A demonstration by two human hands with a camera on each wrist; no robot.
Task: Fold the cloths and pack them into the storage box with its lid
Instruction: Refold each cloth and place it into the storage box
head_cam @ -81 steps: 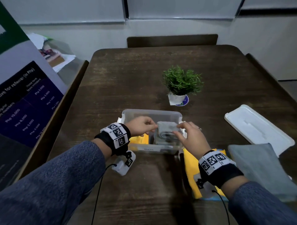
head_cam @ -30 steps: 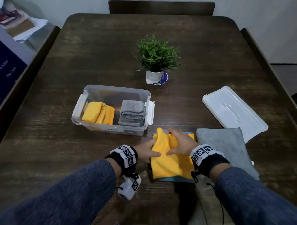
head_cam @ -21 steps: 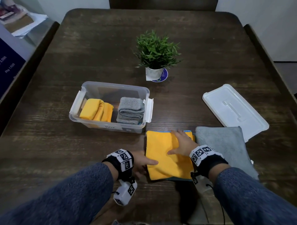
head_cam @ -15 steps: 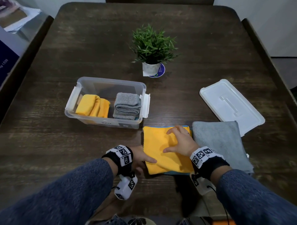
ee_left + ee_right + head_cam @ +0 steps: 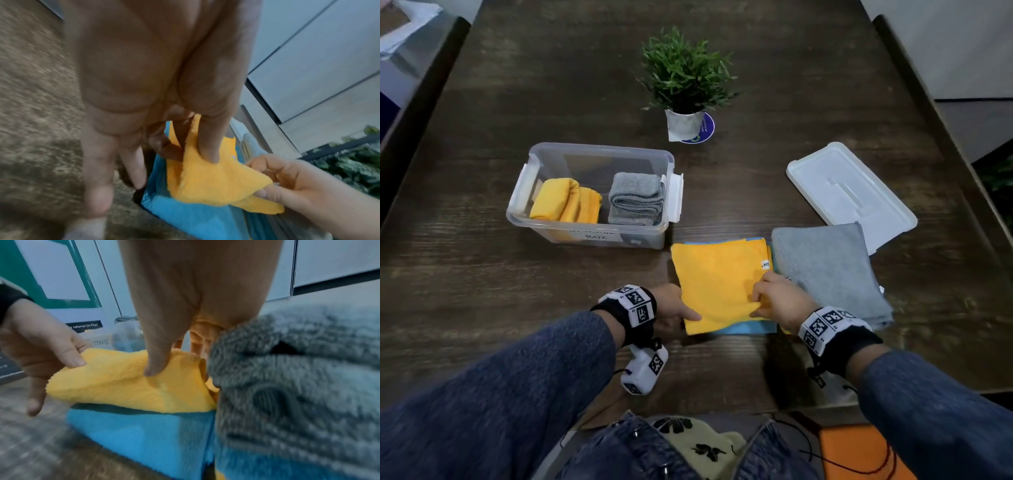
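Yellow microfibre, the top cloth (image 5: pixel 717 284) lies flat on a blue cloth (image 5: pixel 743 328) near the front edge of the desk (image 5: pixel 482 274), just in front of the storage box (image 5: pixel 589 195). It looks light, soft and limp, so it will sag and drape unless both near corners are carried together; the fleecy pile should give fingers good purchase. The left hand (image 5: pixel 671 310) pinches the near left corner, thumb on top, while the right hand (image 5: pixel 779 301) pinches the near right edge, slightly raised off the blue layer in the wrist views. Whether the blue cloth is caught in either grip is hard to say, probably not. Best hold is the two near corners, lifting clear of the layer beneath. A grey cloth (image 5: pixel 828 270) lies just beside, partly over the white lid (image 5: pixel 849 192). Inside the box sit a folded yellow cloth (image 5: pixel 566 200) and a folded grey one (image 5: pixel 635 198); a potted plant (image 5: pixel 686 82) stands beyond
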